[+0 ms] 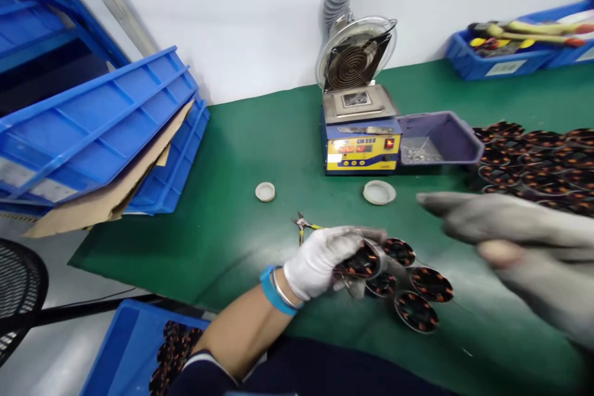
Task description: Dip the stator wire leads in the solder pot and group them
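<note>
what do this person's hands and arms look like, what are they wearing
The left hand wears a white glove, its fingers smudged dark grey. At that wrist are a blue wristband and a silver-coloured bangle; the short sleeve is dark navy with a pale edge. The right hand, blurred, wears a greyish glove leaving the thumb tip bare.

Round part [366,261], dark with copper-coloured segments, held tilted at lower centre; four similar parts [431,284] cluster to its right.

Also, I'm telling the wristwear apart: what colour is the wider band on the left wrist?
The wider band is bright blue; it shows in the head view.
</note>
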A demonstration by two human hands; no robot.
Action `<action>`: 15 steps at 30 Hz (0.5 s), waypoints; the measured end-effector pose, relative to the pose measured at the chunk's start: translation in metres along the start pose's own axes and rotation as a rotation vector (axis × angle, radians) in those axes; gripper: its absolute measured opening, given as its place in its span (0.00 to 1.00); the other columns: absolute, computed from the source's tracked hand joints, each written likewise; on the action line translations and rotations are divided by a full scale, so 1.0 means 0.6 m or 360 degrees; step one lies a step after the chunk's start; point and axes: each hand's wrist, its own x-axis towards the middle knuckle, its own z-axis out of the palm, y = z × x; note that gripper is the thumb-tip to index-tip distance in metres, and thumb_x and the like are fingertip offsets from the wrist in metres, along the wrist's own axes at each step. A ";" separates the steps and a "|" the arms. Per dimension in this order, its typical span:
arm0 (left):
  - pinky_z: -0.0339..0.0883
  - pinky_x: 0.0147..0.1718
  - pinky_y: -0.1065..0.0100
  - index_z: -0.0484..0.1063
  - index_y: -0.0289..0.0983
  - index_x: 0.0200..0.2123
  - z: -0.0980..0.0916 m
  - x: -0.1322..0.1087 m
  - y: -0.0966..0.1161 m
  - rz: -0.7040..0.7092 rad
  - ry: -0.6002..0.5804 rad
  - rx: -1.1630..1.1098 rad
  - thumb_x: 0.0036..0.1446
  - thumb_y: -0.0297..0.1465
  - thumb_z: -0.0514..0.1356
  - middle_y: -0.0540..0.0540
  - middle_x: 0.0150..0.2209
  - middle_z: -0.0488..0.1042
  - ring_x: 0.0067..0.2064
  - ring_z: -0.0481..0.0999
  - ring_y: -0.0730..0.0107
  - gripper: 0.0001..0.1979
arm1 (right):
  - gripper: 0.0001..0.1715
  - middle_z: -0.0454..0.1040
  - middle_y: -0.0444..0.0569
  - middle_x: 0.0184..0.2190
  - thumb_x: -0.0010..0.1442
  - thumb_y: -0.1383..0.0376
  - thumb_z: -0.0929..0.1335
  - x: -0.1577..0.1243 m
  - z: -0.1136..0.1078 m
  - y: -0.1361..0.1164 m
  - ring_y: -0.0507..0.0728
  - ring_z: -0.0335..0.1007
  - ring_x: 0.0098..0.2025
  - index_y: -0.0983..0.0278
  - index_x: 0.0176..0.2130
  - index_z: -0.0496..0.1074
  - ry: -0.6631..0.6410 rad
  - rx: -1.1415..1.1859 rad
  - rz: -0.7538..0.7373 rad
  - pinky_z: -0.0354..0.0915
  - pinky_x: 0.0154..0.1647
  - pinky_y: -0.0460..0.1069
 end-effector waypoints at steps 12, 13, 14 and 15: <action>0.58 0.18 0.74 0.67 0.38 0.29 0.003 -0.001 0.012 -0.0050 0.0380 0.0593 0.48 0.48 0.71 0.53 0.21 0.70 0.19 0.66 0.77 0.22 | 0.25 0.76 0.54 0.56 0.63 0.65 0.66 -0.003 0.060 0.004 0.61 0.77 0.55 0.59 0.59 0.69 -0.0063 -0.0321 -0.0537 0.76 0.56 0.54; 0.57 0.17 0.74 0.66 0.38 0.26 0.001 -0.007 0.017 -0.0105 0.0305 0.0638 0.49 0.46 0.70 0.53 0.19 0.70 0.18 0.65 0.77 0.21 | 0.24 0.76 0.54 0.56 0.63 0.66 0.65 -0.005 0.057 0.007 0.60 0.77 0.55 0.59 0.59 0.69 -0.0042 -0.0345 -0.0545 0.76 0.55 0.54; 0.57 0.17 0.73 0.66 0.39 0.25 -0.002 -0.013 0.022 -0.0173 0.0157 0.0644 0.49 0.46 0.70 0.53 0.18 0.69 0.17 0.65 0.77 0.21 | 0.25 0.75 0.54 0.56 0.63 0.66 0.65 -0.008 0.055 0.008 0.60 0.77 0.55 0.59 0.59 0.68 -0.0025 -0.0371 -0.0545 0.77 0.54 0.54; 0.57 0.16 0.72 0.66 0.39 0.24 -0.006 -0.018 0.027 -0.0224 -0.0022 0.0612 0.47 0.47 0.71 0.53 0.17 0.69 0.16 0.65 0.76 0.21 | 0.25 0.75 0.54 0.56 0.64 0.67 0.64 -0.011 0.053 0.009 0.60 0.77 0.55 0.59 0.60 0.68 0.0000 -0.0398 -0.0532 0.76 0.54 0.54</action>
